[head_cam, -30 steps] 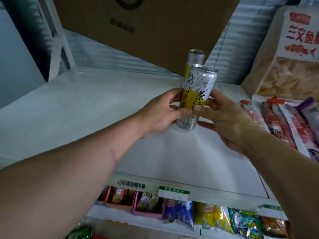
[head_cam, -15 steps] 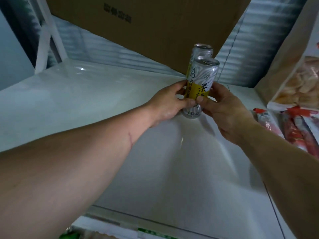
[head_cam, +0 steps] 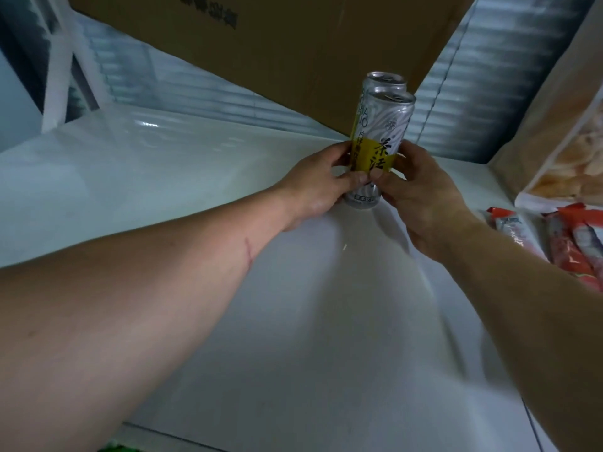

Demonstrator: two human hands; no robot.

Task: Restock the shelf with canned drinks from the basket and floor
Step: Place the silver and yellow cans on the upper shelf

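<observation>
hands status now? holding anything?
Left hand: grips the front can.
Right hand: grips the same front can.

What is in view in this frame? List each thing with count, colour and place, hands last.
front can: one, silver with yellow band, upright on shelf, held by both hands
rear can: one, silver, directly behind front can
shelf: one, white, under the cans
cardboard box: one, brown, behind the cans
snack sticks: several, red, lying at right
large snack bag: one, orange contents, far right
left hand: grips front can's left side
right hand: grips its right side
</observation>
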